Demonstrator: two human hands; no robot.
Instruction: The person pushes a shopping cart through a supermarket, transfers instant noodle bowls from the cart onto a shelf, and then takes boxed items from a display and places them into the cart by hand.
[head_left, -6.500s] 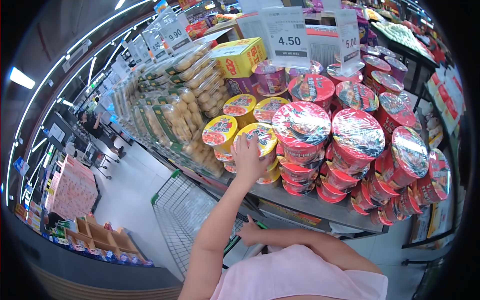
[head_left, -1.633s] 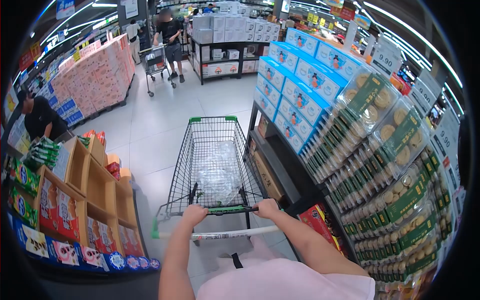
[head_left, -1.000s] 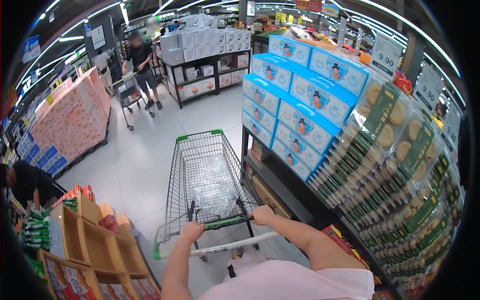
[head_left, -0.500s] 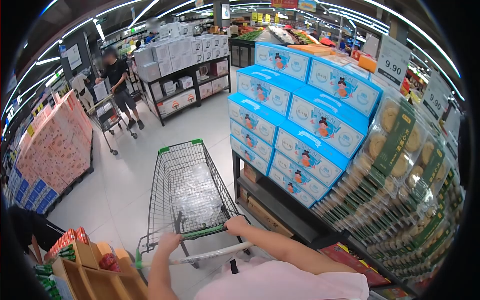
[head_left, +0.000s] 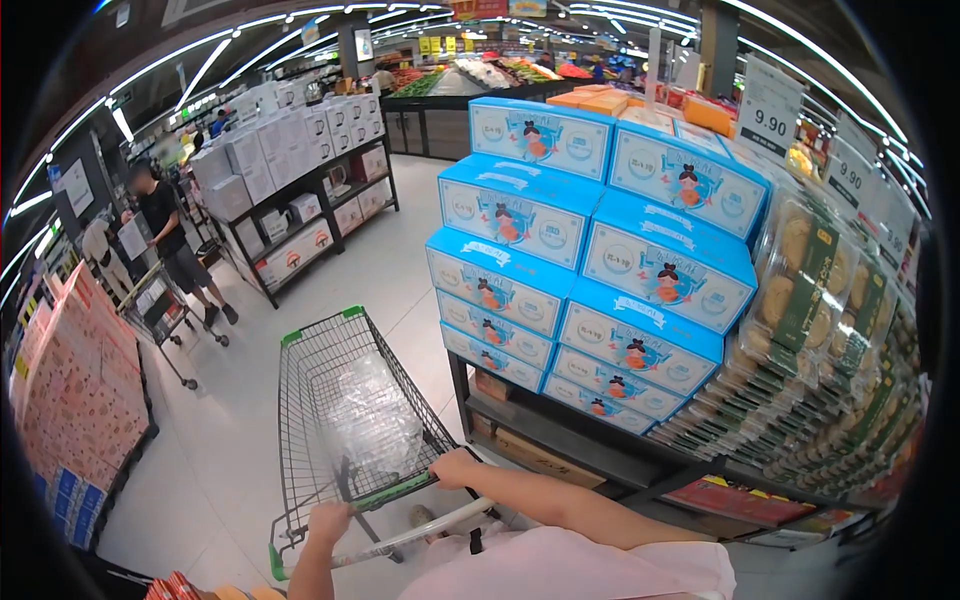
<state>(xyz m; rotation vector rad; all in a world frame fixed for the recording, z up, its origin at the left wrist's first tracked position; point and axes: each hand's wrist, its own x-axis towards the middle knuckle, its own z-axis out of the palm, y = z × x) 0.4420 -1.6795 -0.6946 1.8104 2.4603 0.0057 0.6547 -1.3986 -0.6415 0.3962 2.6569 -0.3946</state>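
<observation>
A wire shopping cart [head_left: 300,425] with green corner pieces stands in front of me. Crumpled-looking clear plastic packaging [head_left: 372,415] lies in its basket; what is inside it cannot be made out. My left hand [head_left: 329,521] is closed on the cart's near left edge. My right hand [head_left: 456,468] wraps round the rear rim at its right corner, beside the green strip [head_left: 395,489]. The pale push handle [head_left: 430,526] runs nearer to my body, below both hands.
Blue gift boxes [head_left: 510,290] are stacked on a dark shelf close to my right, with packed biscuits [head_left: 800,290] beyond. Pink cartons [head_left: 85,400] stand at left. A person [head_left: 170,235] with another cart [head_left: 165,315] is ahead left, near a kettle-box shelf [head_left: 285,190]. Pale floor [head_left: 215,430] lies between.
The view has turned right and moved forward with the cart. The blue boxes are nearer, and the wooden display at lower left has mostly left the frame. Both hands keep their hold.
</observation>
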